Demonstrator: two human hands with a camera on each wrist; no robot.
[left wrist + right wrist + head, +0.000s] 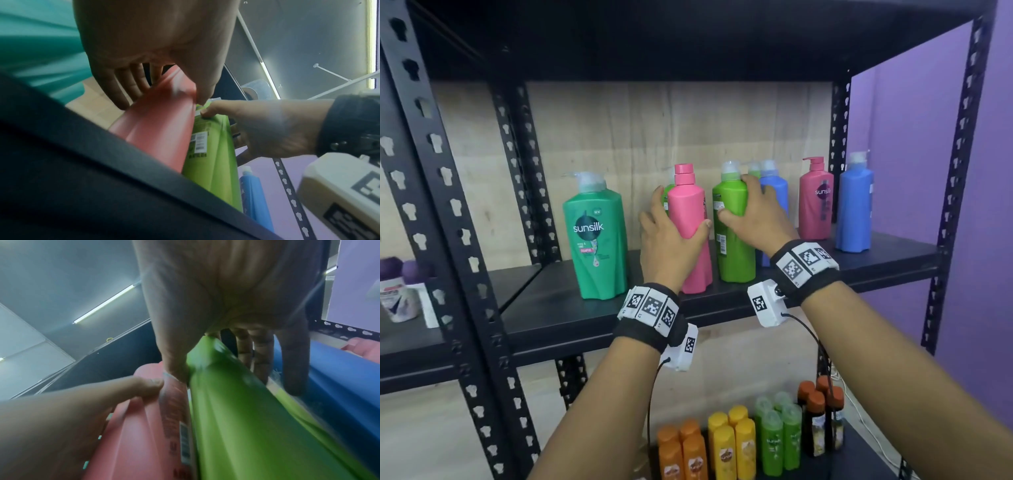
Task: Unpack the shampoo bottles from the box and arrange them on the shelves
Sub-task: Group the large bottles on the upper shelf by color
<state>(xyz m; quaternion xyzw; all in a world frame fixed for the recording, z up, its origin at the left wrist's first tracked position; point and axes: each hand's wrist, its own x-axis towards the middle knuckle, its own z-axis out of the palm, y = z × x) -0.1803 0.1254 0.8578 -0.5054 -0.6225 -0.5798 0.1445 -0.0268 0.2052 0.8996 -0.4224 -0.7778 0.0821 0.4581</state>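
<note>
**Two bottles in hand on the shelf**

On the black shelf point(571, 308), a teal bottle point(595, 236) stands leftmost. Beside it my left hand point(667, 246) wraps the pink bottle point(690, 219); my right hand point(753, 219) grips the green bottle point(732, 233), both apparently upright. Blue bottles point(854, 205) stand further right.

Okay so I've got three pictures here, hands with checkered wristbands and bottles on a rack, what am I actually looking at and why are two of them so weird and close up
No machine here: a person wears three cameras. The wide picture comes from the head; the two close ones come from small cameras under each wrist, looking along the palm. On the black shelf stand Sunsilk pump bottles: a teal bottle, plus green, blue and pink ones further back. The left hand has its grip around a pink bottle; the right hand holds a green bottle beside it. Both bottles stand upright, backs toward the camera. The patterned wristbands look like tracking markers.
</note>
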